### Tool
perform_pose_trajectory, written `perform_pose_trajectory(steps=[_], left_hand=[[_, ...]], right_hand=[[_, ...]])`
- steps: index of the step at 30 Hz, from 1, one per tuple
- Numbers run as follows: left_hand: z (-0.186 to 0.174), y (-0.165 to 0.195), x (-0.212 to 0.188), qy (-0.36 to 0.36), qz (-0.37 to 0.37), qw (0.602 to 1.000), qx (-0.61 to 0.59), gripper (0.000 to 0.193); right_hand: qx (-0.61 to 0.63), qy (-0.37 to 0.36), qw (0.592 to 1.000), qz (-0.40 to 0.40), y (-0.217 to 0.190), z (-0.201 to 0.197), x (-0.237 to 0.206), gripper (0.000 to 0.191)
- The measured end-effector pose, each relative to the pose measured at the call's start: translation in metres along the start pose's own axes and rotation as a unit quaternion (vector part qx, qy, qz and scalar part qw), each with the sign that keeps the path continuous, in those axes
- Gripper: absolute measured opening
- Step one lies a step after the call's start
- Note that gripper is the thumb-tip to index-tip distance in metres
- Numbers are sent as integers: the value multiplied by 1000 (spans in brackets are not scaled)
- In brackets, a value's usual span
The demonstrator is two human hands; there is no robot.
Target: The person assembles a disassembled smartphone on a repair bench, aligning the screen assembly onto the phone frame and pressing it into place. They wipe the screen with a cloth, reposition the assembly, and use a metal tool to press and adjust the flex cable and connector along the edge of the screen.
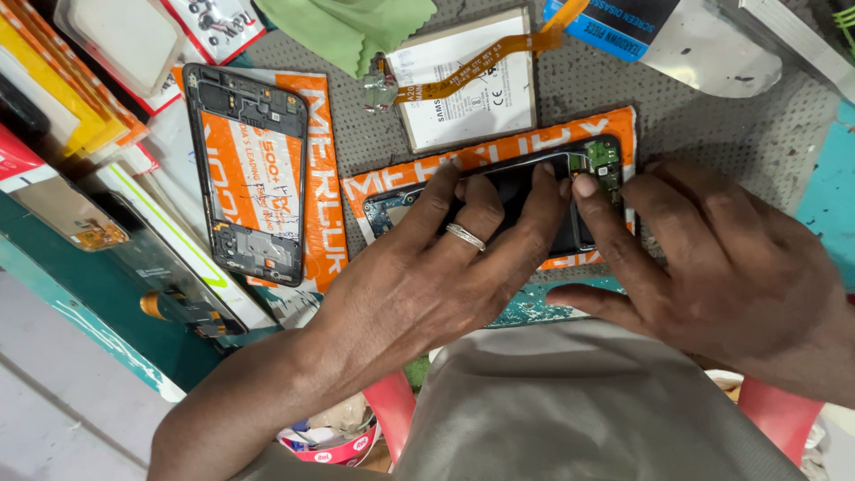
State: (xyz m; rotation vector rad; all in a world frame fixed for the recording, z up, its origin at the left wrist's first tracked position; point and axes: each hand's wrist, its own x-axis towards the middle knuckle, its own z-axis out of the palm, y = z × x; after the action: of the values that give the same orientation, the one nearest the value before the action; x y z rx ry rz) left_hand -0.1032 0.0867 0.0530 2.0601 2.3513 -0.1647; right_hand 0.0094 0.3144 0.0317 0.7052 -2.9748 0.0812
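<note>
An opened black phone (521, 183) lies on an orange packet (499, 156) on the grey mat, its green circuit board (606, 160) bare at the right end. My left hand (436, 267), with a silver ring, presses its fingers flat across the phone's middle. My right hand (704, 258) comes in from the right, its fingertips touching the phone's right end beside the circuit board. Most of the phone's body is hidden under both hands.
A black phone frame (248, 174) lies on another orange packet to the left. A white battery (468, 85) with an orange flex cable (472, 67) sits behind the phone. A green cloth (352, 27) is at the back. A screwdriver (183, 310) rests at the left edge.
</note>
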Motion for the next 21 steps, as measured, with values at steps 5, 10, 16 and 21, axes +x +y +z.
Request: perform_pose_trajectory(steps=[5, 10, 16, 21], left_hand=[[1, -6, -1, 3, 18, 1000, -2, 52], [-1, -5, 1, 21, -3, 1000, 7, 50], [-5, -4, 3, 23, -12, 999, 22, 44], [-7, -5, 4, 16, -9, 1000, 21, 47]], right_hand=[[-22, -7, 999, -29, 6, -5, 7, 72], [-64, 4, 995, -73, 9, -7, 10, 70], [29, -7, 999, -45, 19, -5, 3, 75], [81, 14, 996, -33, 19, 4, -4, 75]])
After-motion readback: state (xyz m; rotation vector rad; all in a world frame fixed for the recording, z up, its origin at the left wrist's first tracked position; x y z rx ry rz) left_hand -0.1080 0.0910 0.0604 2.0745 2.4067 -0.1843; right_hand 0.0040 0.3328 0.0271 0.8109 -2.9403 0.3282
